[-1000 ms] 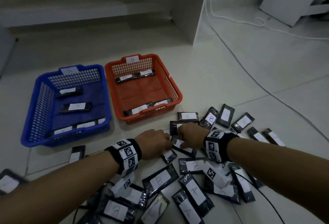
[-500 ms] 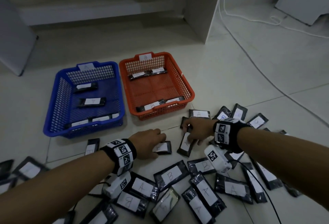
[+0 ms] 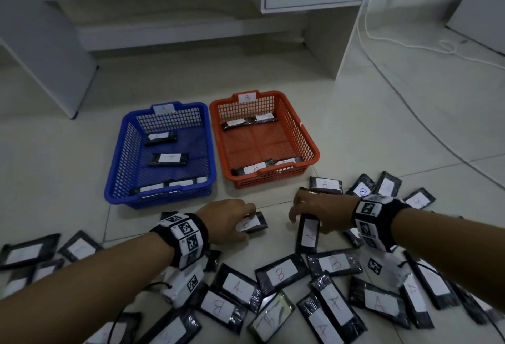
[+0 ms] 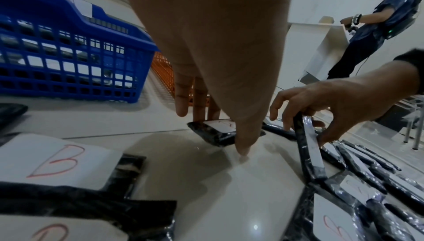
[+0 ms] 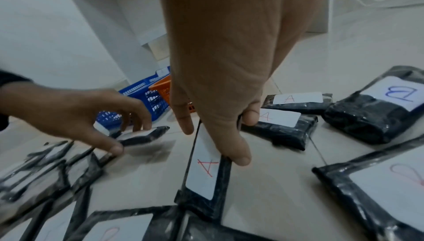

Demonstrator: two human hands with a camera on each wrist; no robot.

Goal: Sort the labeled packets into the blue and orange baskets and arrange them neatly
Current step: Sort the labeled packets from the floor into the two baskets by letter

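My left hand (image 3: 228, 219) pinches a B packet (image 3: 252, 223) on the floor (image 3: 355, 130) — right hand (image 3: 319, 211) clamps an A packet (image 5: 204, 172), near the orange basket (image 3: 308, 136).

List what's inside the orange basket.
The orange basket holds black packets with white labels: two along the far wall and two along the near wall. One near packet's label reads B. The near wall's mesh partly covers that near row.
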